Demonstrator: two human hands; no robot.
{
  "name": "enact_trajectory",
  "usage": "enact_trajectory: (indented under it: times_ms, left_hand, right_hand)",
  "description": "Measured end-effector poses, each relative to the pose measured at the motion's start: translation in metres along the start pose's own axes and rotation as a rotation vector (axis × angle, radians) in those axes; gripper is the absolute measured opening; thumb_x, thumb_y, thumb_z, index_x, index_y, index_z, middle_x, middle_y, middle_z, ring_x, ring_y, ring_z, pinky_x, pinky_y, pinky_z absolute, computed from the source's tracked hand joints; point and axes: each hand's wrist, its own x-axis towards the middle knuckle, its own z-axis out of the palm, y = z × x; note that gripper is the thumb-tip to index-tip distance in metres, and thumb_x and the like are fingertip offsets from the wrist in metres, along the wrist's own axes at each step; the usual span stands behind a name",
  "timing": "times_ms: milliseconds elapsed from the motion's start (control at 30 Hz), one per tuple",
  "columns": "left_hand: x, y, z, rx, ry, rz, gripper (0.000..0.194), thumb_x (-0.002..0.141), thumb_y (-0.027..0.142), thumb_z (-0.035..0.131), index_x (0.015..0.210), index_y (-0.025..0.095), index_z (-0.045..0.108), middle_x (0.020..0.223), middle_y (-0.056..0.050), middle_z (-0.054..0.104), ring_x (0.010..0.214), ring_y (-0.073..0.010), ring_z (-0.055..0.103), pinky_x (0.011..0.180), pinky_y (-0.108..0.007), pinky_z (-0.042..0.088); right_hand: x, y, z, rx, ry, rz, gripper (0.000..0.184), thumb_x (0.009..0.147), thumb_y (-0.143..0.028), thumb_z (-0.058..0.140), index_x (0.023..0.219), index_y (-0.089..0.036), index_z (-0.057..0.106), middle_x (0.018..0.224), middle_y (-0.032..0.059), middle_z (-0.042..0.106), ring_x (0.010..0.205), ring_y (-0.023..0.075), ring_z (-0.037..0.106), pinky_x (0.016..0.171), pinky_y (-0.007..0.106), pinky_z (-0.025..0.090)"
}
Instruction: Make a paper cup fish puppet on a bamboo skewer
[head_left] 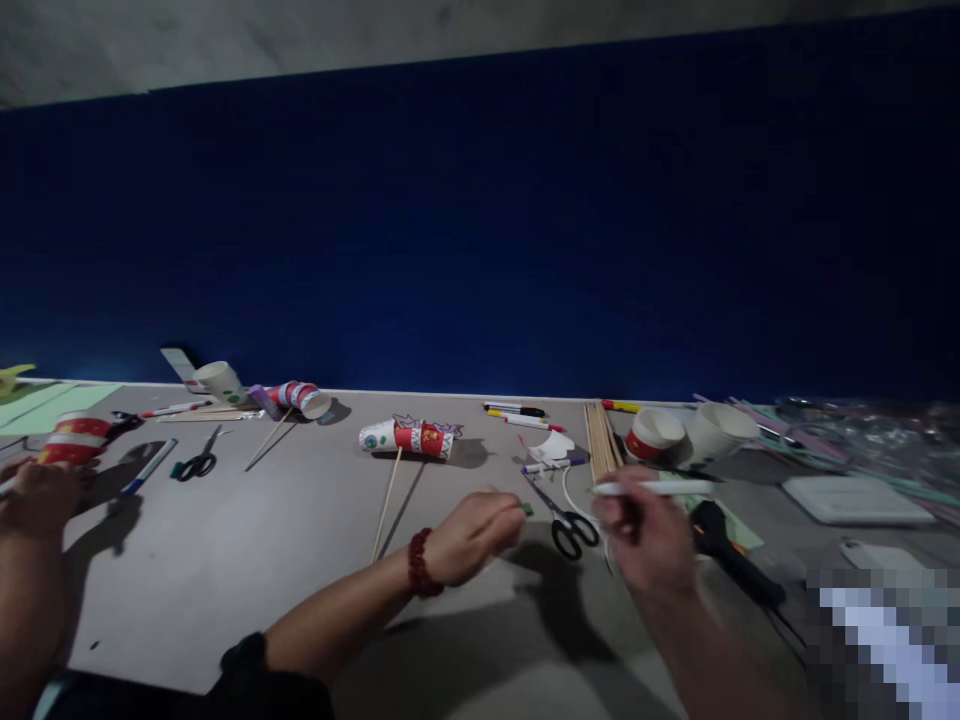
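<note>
My left hand (pixel 476 535), with a dark red beaded bracelet at the wrist, is closed over the middle of the table. A small green piece (pixel 527 509), which looks like a marker cap, sticks out from its fingertips. To the right, my right hand (pixel 651 535) pinches a white marker (pixel 675 488), held level with one end toward the left hand. Between the hands lie black-handled scissors (pixel 570 530). Beyond my left hand a dragon-like figure of paper cups (pixel 409 438) lies on its side, with a wooden stick (pixel 387 505) extending toward me.
Wooden sticks (pixel 601 440), paper cups (pixel 721 432) and a black glue gun (pixel 739 560) lie at the right. Markers (pixel 517 410) and white paper scraps (pixel 553 446) sit toward the back. At the left, another person's hand (pixel 37 495) holds a red cup (pixel 75 438). A blue partition (pixel 480 230) stands behind.
</note>
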Motion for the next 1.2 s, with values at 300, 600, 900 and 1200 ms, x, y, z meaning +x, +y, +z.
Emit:
enact_trajectory:
  times_ms: [300, 600, 900, 1200]
  left_hand:
    - [0.033, -0.089, -0.009, 0.366, 0.154, -0.296, 0.020, 0.094, 0.027, 0.050, 0.105, 0.018, 0.064, 0.100, -0.011, 0.069, 0.095, -0.0264, 0.064, 0.089, -0.038, 0.047]
    - [-0.003, -0.103, -0.003, 0.163, 0.047, -0.228, 0.059, 0.079, 0.001, 0.043, 0.134, 0.018, 0.052, 0.126, -0.012, 0.063, 0.116, -0.0233, 0.060, 0.105, -0.042, 0.045]
    - [-0.040, -0.084, 0.021, -0.277, -0.134, -0.264, 0.097, 0.067, 0.023, 0.079, 0.150, 0.020, 0.030, 0.142, -0.012, 0.052, 0.129, -0.0298, 0.050, 0.110, -0.044, 0.040]
    - [-0.042, -0.083, 0.017, -0.669, 0.054, -0.342, 0.062, 0.070, 0.037, 0.082, 0.120, 0.018, 0.050, 0.110, -0.007, 0.061, 0.099, -0.0213, 0.059, 0.086, -0.033, 0.048]
  right_hand:
    - [0.001, 0.002, -0.014, 0.098, 0.021, 0.046, 0.020, 0.071, -0.034, 0.080, 0.070, -0.020, 0.065, 0.047, -0.0044, 0.054, 0.042, 0.0071, 0.044, 0.039, 0.016, 0.033]
    - [-0.005, 0.022, -0.033, 0.048, 0.096, 0.052, 0.022, 0.070, -0.037, 0.083, 0.076, -0.022, 0.068, 0.053, -0.0035, 0.056, 0.047, 0.0097, 0.047, 0.040, 0.019, 0.034]
    - [-0.035, 0.064, -0.020, -0.229, -0.218, 0.213, 0.032, 0.088, -0.049, 0.067, 0.107, -0.023, 0.067, 0.082, 0.0033, 0.073, 0.069, 0.0154, 0.063, 0.067, 0.027, 0.051]
    - [-0.020, 0.080, -0.031, -0.915, -0.415, -0.144, 0.029, 0.096, -0.032, 0.050, 0.124, -0.024, 0.054, 0.112, 0.0082, 0.069, 0.095, 0.0232, 0.067, 0.088, 0.037, 0.051]
